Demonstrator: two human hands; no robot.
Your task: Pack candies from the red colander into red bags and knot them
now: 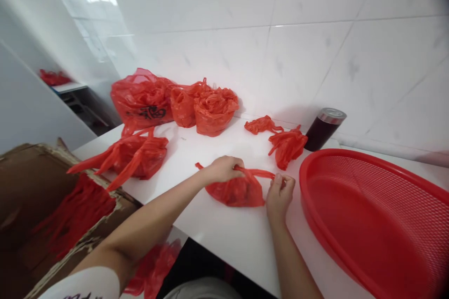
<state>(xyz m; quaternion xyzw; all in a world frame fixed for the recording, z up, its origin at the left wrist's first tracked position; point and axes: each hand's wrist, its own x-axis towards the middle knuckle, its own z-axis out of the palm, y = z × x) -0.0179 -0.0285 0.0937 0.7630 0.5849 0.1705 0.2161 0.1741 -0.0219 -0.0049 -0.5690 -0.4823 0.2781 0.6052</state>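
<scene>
A small red plastic bag with something bulky inside lies on the white table. My left hand is closed on the top of this bag, its fingers partly hidden by the back of the hand. On the bag's right side, my right hand pinches the end of a stretched handle between thumb and fingers. The bag's contents cannot be made out through the plastic.
Filled red bags stand along the wall, and another bag lies at the left. Crumpled red bags and a dark cup are behind my right hand. A red mesh basket is at right, an open cardboard box at left.
</scene>
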